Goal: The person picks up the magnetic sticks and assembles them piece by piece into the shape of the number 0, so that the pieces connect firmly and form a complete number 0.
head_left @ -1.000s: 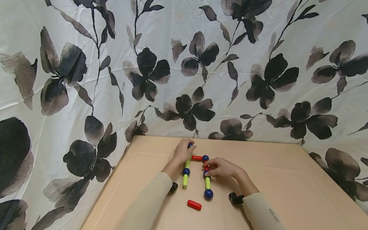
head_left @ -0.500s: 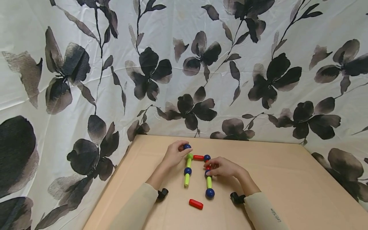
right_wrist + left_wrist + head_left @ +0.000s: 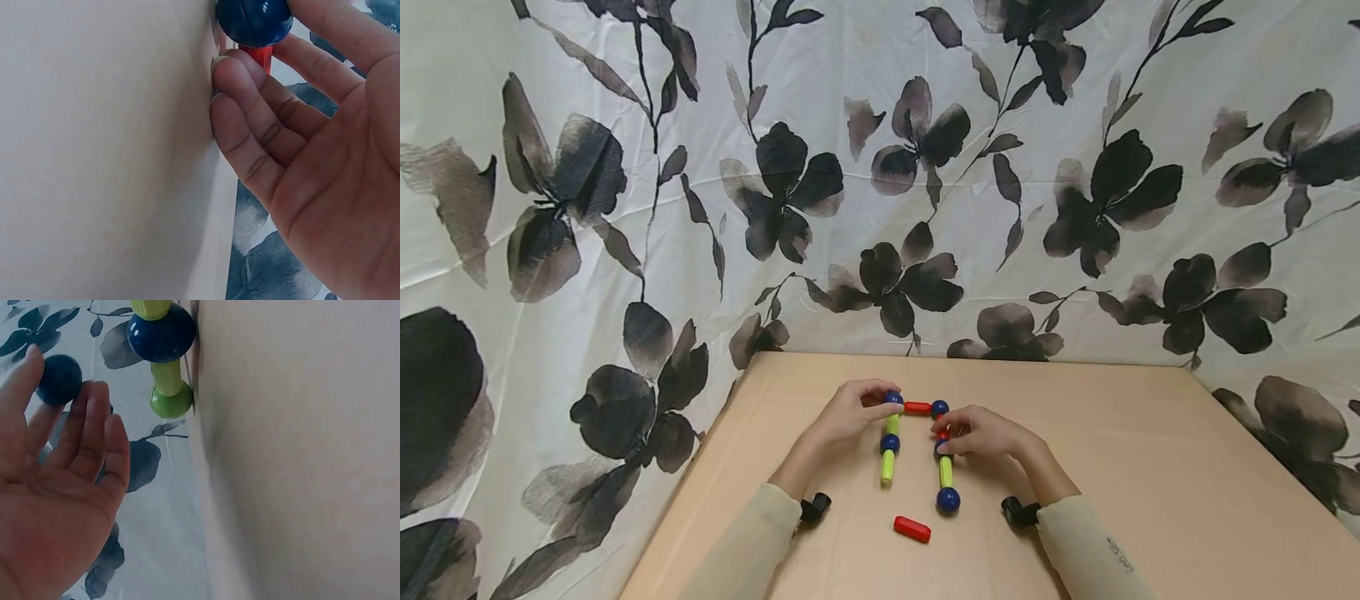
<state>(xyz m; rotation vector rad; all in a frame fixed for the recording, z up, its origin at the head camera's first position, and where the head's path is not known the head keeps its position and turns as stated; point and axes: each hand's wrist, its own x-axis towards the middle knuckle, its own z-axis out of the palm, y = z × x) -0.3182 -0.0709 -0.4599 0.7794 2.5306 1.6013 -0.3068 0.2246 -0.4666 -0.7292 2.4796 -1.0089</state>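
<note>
In the head view, my left hand [image 3: 850, 408] pinches a blue ball [image 3: 59, 379] between thumb and fingertips. The left wrist view shows it held off the table, apart from a green ball [image 3: 173, 401] at the far end of the left chain. Yellow-green rods [image 3: 887, 468] and another blue ball [image 3: 890, 442] make up that chain. My right hand [image 3: 988, 432] holds a blue ball [image 3: 255, 22] in the right chain, thumb and fingers around it, a red rod behind. A red rod [image 3: 917, 407] runs across the far side to a blue corner ball [image 3: 939, 408].
A loose red rod [image 3: 912, 529] lies nearer the person on the tan tabletop [image 3: 1120, 467]. The right chain's near end is a yellow-green rod [image 3: 946, 472] with a blue ball [image 3: 948, 500]. Behind the table hangs a floral cloth [image 3: 820, 317].
My left hand first drew back leftward with its blue ball, baring the green ball, then came lower over that end of the chain. The right hand keeps its hold on the right chain.
</note>
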